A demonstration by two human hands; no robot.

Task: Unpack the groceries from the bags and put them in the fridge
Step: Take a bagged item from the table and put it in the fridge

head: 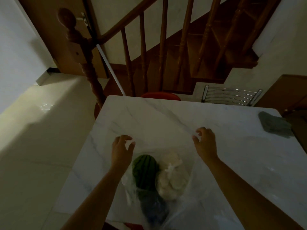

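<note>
A clear plastic bag (186,201) lies on the white marble table (149,117), its mouth facing away from me. Inside it I see a green striped melon (144,170), a white knotted bundle (171,180) to its right, and a dark blue item (154,208) nearer me. My left hand (123,150) and my right hand (205,143) are at the far edge of the bag, one on each side, fingers curled and pinching the thin film so that the mouth is spread wide. The film between my hands is barely visible.
A grey cloth (274,125) lies at the table's right edge. A metal-backed chair (230,97) and a red stool (160,96) stand behind the table, before a wooden staircase (166,47). A tall white unit (16,47) stands left; crumpled plastic (45,106) lies on the floor.
</note>
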